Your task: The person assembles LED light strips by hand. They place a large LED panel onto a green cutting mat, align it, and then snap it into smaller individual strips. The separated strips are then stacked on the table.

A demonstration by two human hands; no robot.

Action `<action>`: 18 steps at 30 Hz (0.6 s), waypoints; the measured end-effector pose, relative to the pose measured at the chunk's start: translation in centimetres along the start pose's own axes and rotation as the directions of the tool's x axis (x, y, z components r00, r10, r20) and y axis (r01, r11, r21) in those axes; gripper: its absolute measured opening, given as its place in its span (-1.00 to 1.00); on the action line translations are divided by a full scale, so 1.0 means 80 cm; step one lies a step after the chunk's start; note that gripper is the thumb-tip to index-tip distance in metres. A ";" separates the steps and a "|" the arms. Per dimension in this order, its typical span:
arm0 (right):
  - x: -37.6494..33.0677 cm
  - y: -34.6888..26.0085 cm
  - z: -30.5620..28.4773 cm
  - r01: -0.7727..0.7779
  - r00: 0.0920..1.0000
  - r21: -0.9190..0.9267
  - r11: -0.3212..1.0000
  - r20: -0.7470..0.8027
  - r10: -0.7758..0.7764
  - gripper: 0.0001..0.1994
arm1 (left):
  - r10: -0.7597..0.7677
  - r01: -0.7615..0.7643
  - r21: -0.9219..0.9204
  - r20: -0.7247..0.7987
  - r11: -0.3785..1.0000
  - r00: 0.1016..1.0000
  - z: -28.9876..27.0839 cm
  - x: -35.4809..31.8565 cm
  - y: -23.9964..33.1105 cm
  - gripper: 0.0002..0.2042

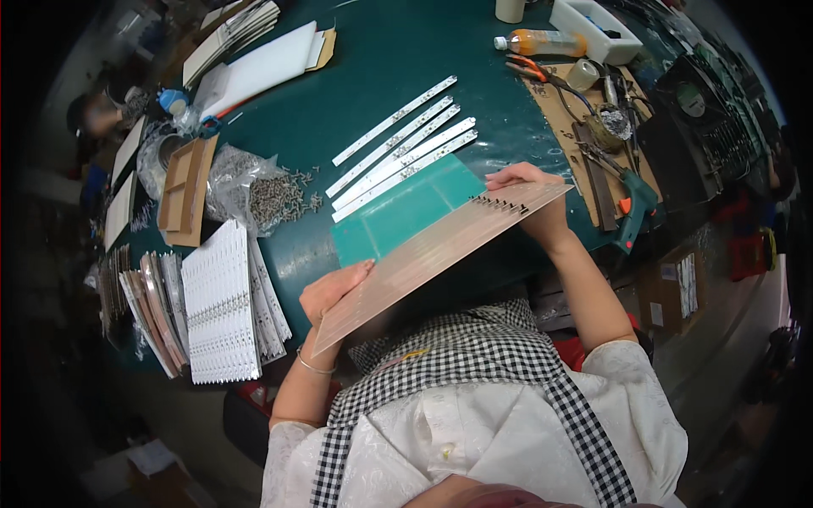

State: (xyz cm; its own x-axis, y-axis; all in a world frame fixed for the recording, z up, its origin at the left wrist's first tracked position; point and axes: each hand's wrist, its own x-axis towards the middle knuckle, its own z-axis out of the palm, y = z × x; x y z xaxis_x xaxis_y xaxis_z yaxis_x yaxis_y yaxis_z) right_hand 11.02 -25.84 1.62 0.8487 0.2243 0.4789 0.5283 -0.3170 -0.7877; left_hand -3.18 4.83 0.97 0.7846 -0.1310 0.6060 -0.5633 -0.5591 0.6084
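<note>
A flat, translucent, pinkish board [432, 258] is held tilted above the near edge of the table. Several small dark pins or components stand in a row near its right end. My left hand [333, 292] grips its left end, the thumb lying on top. At the upper right corner my right hand [535, 201] is closed on the board, with fingers over the far edge. Beneath the board, partly covered by it, lies a green mat [373, 227]. Just beyond the mat rest several narrow white strips [394, 120] with small dark parts along them, side by side at a slant.
To the left are loose screws [279, 201] spilling from a clear bag [230, 173], a cardboard tray [182, 188] and stacked white strip panels [222, 309]. At the right, a cardboard sheet [563, 114] bears pliers and tools near a green glue gun [635, 207]. An orange drink bottle [542, 42] lies behind.
</note>
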 end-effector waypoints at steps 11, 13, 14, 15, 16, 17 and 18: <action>-0.001 -0.001 -0.004 -0.338 0.941 0.313 0.888 0.103 0.322 -0.79 | -0.123 0.082 -0.300 -0.119 0.950 0.985 -0.006 -0.002 -0.009 -0.82; 0.010 0.009 -0.016 -0.226 0.966 0.080 0.971 0.146 0.213 -0.80 | -0.251 0.122 -0.458 -0.231 0.880 0.940 -0.020 0.002 -0.014 -0.83; 0.018 0.017 -0.012 -0.467 0.883 0.295 0.833 0.198 0.425 -0.80 | -0.382 0.193 -0.470 -0.349 0.861 0.856 -0.021 0.008 -0.009 -0.79; 0.025 0.020 -0.014 -0.458 0.889 0.372 0.807 0.181 0.420 -0.81 | -0.498 0.260 -0.490 -0.454 0.832 0.739 -0.026 0.015 -0.002 -0.75; 0.033 0.026 -0.013 -0.466 0.884 0.375 0.802 0.161 0.438 -0.79 | -0.543 0.228 -0.576 -0.462 0.785 0.701 -0.030 0.024 0.002 -0.71; 0.044 0.031 -0.011 -0.472 0.880 0.379 0.796 0.142 0.454 -0.77 | -0.587 0.190 -0.653 -0.466 0.733 0.662 -0.040 0.033 0.005 -0.66; 0.057 0.041 -0.008 -0.466 0.883 0.368 0.804 0.135 0.450 -0.79 | -0.631 0.146 -0.724 -0.461 0.674 0.624 -0.047 0.039 0.005 -0.62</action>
State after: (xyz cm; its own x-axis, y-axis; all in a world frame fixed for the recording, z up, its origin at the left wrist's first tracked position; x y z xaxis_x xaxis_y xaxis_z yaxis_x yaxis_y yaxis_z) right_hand 16.64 -26.42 1.49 0.9836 0.1799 0.0159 0.0199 -0.0204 -0.9996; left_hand -1.97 7.31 5.01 0.7258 0.6480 0.2308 -0.4526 0.1971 0.8697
